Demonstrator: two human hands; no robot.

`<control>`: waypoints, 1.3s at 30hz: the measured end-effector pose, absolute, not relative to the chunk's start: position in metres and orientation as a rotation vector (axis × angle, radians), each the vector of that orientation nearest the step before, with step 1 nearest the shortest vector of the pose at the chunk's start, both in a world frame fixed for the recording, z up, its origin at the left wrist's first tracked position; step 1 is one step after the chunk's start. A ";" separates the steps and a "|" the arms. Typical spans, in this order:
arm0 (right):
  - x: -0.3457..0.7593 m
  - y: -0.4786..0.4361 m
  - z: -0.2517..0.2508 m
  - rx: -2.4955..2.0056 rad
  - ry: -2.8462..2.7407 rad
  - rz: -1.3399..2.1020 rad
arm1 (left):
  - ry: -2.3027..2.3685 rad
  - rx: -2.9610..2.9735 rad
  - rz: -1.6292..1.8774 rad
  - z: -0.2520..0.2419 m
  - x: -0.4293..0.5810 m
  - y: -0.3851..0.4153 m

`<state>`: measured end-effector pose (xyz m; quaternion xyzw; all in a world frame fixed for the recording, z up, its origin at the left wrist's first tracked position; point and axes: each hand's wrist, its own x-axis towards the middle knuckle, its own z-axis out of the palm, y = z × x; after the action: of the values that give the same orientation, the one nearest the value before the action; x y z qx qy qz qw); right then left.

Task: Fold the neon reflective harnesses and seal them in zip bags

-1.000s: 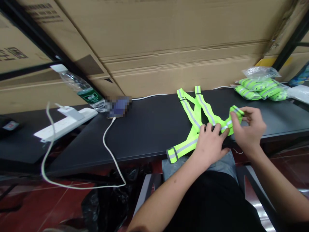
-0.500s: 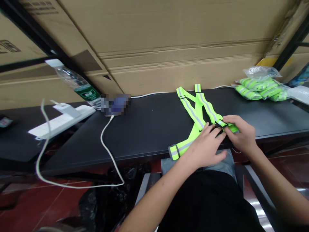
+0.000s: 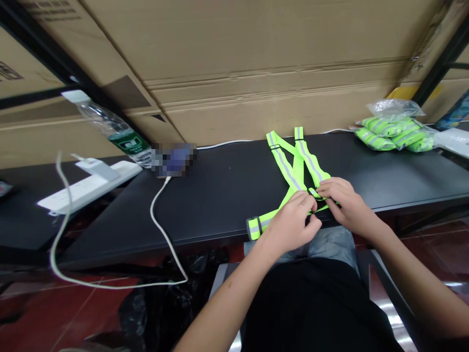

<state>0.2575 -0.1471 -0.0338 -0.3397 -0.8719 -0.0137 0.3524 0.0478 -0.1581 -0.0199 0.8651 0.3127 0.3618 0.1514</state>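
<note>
A neon yellow-green reflective harness vest with grey stripes lies on the black tabletop, its straps crossing and pointing away from me. My left hand rests over the lower band, its fingers curled onto the straps near the middle. Close beside it, my right hand pinches a strap at a dark buckle, thumb and fingers together. Part of the band is hidden beneath both hands. To the left, the belt's end with a dark buckle sticks out at the table's front edge.
Bagged yellow-green vests are stacked at the back right. A white power strip, a leaning water bottle and a pixelated phone with a white cable occupy the left. Cardboard walls the back.
Both hands have shifted left along the vest's band, and the left fingers have curled in. The belt's left end has slid slightly left. The view has turned a little.
</note>
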 end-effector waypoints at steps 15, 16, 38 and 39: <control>0.238 -0.181 -0.045 -1.073 -2.345 -0.474 | 1.784 2.796 0.560 0.011 -0.025 -0.214; 0.236 -0.183 -0.048 -1.103 -2.307 -0.502 | 1.788 2.768 0.470 0.007 -0.034 -0.216; 0.212 -0.191 -0.069 -1.110 -2.155 -0.646 | 0.999 1.769 1.107 0.027 0.088 -0.092; 0.212 -0.190 -0.068 -1.104 -2.146 -0.630 | 0.983 1.776 1.134 0.024 0.091 -0.089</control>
<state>0.2125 -0.1902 -0.0684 -0.4196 -0.8158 -0.2396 0.3180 0.0913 -0.0887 0.0240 0.7011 0.3879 0.4477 0.3970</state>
